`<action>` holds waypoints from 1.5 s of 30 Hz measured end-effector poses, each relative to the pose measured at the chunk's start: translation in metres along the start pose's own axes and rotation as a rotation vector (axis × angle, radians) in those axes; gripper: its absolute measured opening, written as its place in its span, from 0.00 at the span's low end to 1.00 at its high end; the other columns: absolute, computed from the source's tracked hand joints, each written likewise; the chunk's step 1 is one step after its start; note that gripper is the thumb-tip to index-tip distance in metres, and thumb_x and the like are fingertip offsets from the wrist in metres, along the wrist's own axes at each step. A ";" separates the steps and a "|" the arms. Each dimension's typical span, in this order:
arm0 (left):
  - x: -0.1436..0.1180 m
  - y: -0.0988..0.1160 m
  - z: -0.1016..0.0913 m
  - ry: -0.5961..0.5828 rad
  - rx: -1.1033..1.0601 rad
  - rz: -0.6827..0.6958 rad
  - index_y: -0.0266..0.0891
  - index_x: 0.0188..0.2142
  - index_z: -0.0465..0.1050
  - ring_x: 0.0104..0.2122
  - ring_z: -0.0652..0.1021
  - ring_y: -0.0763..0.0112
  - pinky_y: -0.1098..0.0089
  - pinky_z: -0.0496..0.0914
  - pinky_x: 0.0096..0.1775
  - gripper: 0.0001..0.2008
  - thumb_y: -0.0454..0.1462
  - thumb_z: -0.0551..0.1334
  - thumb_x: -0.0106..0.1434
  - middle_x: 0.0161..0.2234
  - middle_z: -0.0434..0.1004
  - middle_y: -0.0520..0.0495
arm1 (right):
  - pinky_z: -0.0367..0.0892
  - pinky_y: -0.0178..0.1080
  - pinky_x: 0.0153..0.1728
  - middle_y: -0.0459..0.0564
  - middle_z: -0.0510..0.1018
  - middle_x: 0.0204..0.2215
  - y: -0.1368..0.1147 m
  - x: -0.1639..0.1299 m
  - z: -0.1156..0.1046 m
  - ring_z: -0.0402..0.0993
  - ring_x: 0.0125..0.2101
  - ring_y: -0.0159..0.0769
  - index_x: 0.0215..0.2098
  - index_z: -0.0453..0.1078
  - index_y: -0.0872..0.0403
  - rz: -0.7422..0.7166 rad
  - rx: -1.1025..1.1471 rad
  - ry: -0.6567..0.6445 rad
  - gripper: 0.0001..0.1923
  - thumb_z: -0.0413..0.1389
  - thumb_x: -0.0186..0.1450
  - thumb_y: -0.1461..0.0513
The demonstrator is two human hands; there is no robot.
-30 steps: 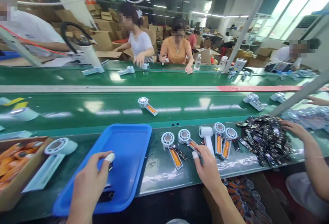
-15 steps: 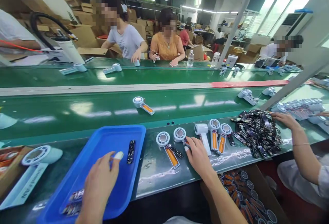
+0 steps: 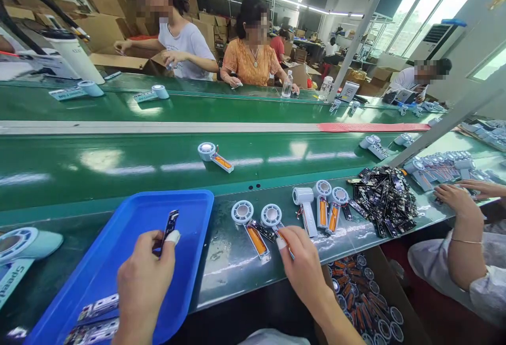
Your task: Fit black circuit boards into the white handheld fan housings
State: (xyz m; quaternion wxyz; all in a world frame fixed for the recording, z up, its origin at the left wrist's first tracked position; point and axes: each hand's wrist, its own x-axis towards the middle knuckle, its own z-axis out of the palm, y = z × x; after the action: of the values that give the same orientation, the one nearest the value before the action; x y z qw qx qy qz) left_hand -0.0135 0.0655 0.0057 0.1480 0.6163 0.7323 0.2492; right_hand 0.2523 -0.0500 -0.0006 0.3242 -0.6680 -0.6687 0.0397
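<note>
In the head view my left hand [image 3: 144,276] pinches a narrow black circuit board [image 3: 171,222] between thumb and fingers, tilted upright over the blue tray [image 3: 206,223]. More boards [image 3: 98,308] lie in the tray beside my left wrist. My right hand [image 3: 305,266] closes around the handle of a pale blue handheld fan [image 3: 271,214], on whose handle a strip of orange shows. Left of it lies a second fan [image 3: 242,212] with an orange battery in its open handle. A loose circuit board [image 3: 262,230] rests between these two fans.
Several fans [image 3: 323,189] and a heap of circuit boards [image 3: 383,200] lie right of my hand. A co-worker's hand [image 3: 458,197] works beyond the heap. One fan [image 3: 206,151] sits on the green conveyor [image 3: 118,168]. Below the bench edge stands a box of fans [image 3: 363,297].
My left hand has taken hold of the circuit board that lay in the tray and lifted it. My right hand stays at the fan. The co-worker's hand has left the board heap, moving right.
</note>
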 end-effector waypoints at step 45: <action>-0.026 0.054 0.074 -0.415 -0.679 0.172 0.40 0.67 0.60 0.64 0.70 0.61 0.58 0.65 0.63 0.32 0.35 0.53 0.62 0.64 0.71 0.45 | 0.64 0.60 0.60 0.68 0.56 0.69 -0.031 -0.001 0.079 0.55 0.67 0.57 0.75 0.35 0.59 -0.130 -0.319 -0.179 0.43 0.51 0.67 0.71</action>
State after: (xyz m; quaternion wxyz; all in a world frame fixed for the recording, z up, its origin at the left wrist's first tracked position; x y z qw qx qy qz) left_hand 0.0751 0.0603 -0.0287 0.4664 0.6287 0.5086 0.3585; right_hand 0.1871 -0.0237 -0.0483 0.1554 -0.6603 -0.7342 -0.0286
